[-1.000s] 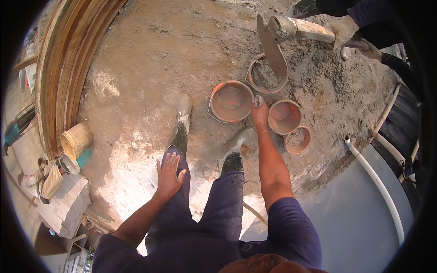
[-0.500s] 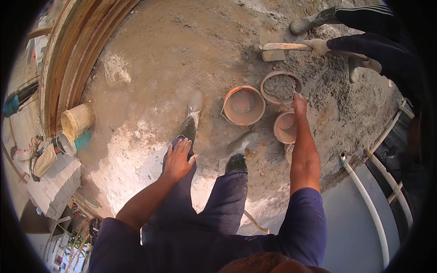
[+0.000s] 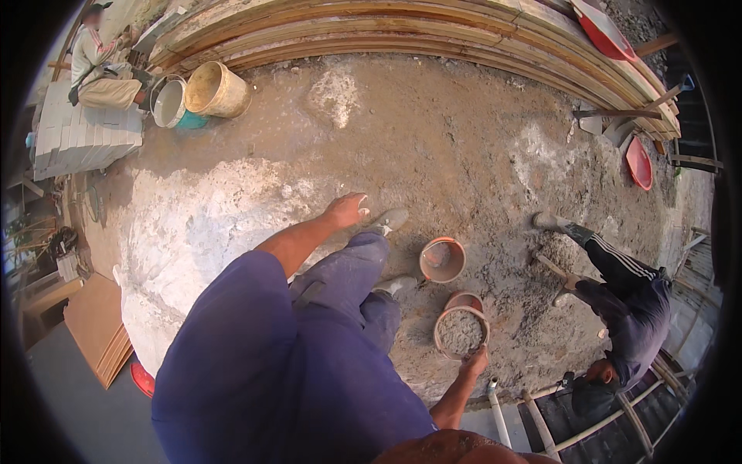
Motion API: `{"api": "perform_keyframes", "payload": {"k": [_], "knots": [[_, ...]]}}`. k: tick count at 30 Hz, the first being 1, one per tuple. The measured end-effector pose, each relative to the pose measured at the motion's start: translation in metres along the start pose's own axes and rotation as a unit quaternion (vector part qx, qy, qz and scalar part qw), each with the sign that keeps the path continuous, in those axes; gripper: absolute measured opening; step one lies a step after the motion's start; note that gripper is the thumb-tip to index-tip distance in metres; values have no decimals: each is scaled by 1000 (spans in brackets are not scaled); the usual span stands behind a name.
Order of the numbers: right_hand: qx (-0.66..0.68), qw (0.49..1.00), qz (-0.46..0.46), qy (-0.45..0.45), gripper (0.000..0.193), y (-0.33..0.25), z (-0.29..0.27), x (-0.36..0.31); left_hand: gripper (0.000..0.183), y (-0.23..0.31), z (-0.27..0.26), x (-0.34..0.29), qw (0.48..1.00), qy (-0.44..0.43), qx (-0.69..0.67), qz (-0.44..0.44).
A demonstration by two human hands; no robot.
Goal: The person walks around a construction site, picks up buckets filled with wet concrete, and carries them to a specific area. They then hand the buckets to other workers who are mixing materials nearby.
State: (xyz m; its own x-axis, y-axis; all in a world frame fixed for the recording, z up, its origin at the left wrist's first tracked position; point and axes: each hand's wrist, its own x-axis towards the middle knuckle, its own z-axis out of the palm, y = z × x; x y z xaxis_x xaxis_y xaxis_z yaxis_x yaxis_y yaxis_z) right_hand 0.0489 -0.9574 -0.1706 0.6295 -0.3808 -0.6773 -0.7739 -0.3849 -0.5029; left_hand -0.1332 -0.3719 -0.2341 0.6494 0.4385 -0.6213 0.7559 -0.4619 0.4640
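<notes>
My right hand (image 3: 476, 359) is closed at the near right edge of a bucket (image 3: 437, 340) filled with grey wet mortar (image 3: 461, 331). Its fingers are partly hidden, and the bucket's handle is hard to make out there. Just beyond this bucket, and partly covered by it, is a second orange-rimmed bucket (image 3: 464, 298). An orange bucket (image 3: 443, 271) with a dirty, empty inside stands a little farther off, to the left. My left hand (image 3: 346, 209) hangs in front of my legs with nothing in it, thumb and fingers apart.
On the right a co-worker (image 3: 630, 309) bends over the wet mortar heap (image 3: 533, 309), holding a wooden handle (image 3: 551, 267). Stacked planks (image 3: 402, 39) line the far side. Two pails, one yellowish (image 3: 224, 89), stand far left near a seated person (image 3: 108, 73). White pipe (image 3: 498, 414) lies near right.
My view and body have turned to the right. The mortar-filled bucket, held by my right hand, has come nearer and now overlaps the smaller bucket. My left hand has left my thigh.
</notes>
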Motion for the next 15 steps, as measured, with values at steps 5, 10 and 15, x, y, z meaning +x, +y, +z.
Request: {"api": "perform_keyframes", "payload": {"k": [5,10,15], "knots": [[72,992,95,-38,39,57,-54,-21,48,-192,-150,-122,911,275,-173,-254],[201,962,120,-144,35,61,13,-76,46,-352,-162,-326,809,369,-136,-436],[-13,982,12,-190,35,-45,125,-115,42,-426,-35,-461,723,360,-137,-574]]}}
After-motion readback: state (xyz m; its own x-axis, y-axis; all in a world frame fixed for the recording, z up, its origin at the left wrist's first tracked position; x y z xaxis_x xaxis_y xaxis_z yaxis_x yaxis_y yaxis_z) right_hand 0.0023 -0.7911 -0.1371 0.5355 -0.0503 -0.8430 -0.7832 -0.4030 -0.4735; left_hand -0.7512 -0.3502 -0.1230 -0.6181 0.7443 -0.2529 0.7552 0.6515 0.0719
